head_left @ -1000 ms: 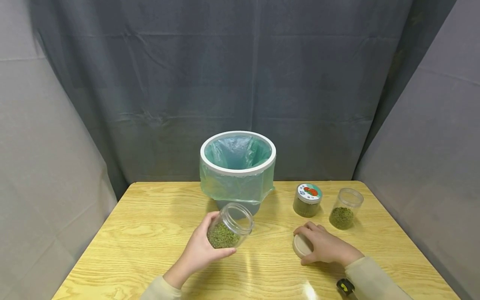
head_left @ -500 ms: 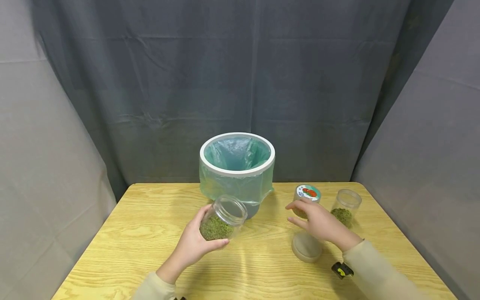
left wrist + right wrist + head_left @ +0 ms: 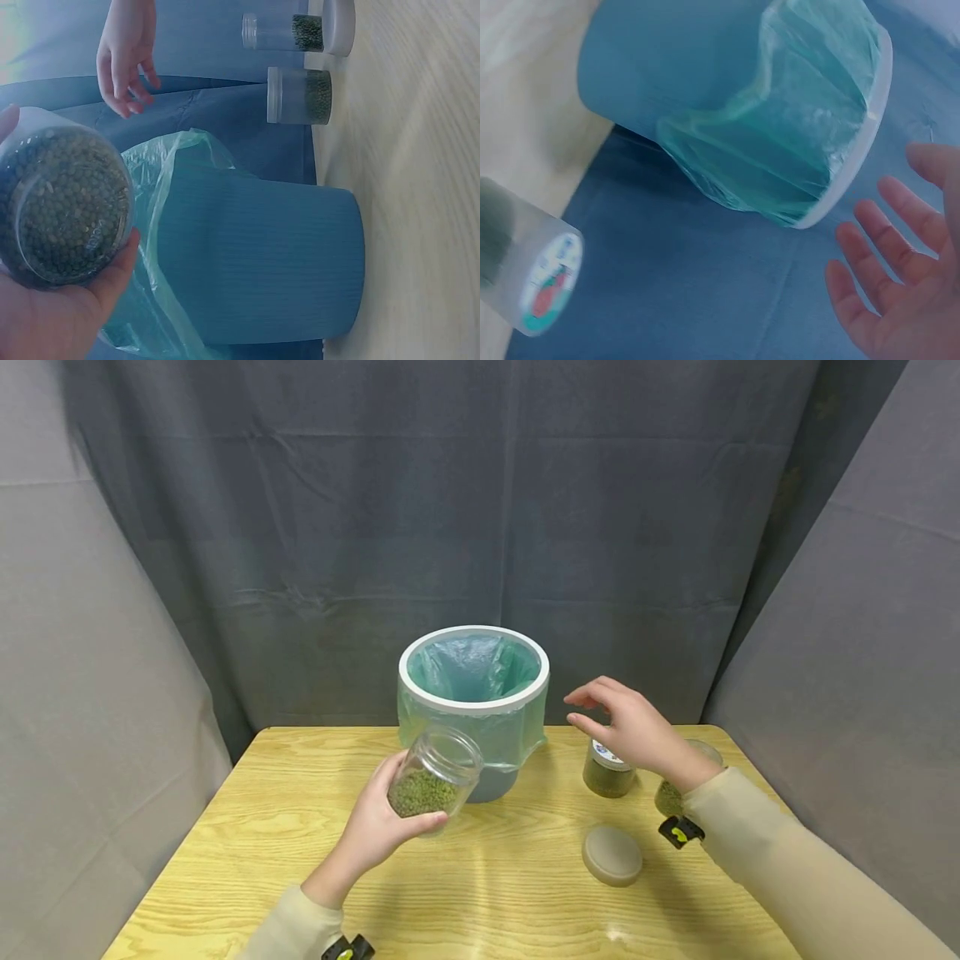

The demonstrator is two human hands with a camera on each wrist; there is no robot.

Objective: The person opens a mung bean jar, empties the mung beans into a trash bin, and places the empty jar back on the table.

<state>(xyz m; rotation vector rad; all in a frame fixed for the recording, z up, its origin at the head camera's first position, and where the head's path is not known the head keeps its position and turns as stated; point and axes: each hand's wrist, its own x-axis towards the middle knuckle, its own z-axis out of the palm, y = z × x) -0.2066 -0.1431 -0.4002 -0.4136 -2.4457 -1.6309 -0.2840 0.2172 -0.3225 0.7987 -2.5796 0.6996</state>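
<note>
My left hand grips a clear, lidless jar partly filled with small green beans. The jar is tilted, its mouth toward the trash bin, just in front of the bin's green liner. In the left wrist view the jar's base faces the camera, with beans against it. My right hand hovers to the right of the bin, holding nothing, its fingers spread and slightly bent in the right wrist view. A round beige lid lies on the table below it.
Below my right hand stands a jar with a tomato-pictured lid, beans inside. Another bean jar, open-topped, is partly hidden by my right forearm. Grey curtains enclose the back and sides of the wooden table.
My right hand has let go of the beige lid on the table and risen forward to beside the bin. My left hand has moved slightly left and up with the jar.
</note>
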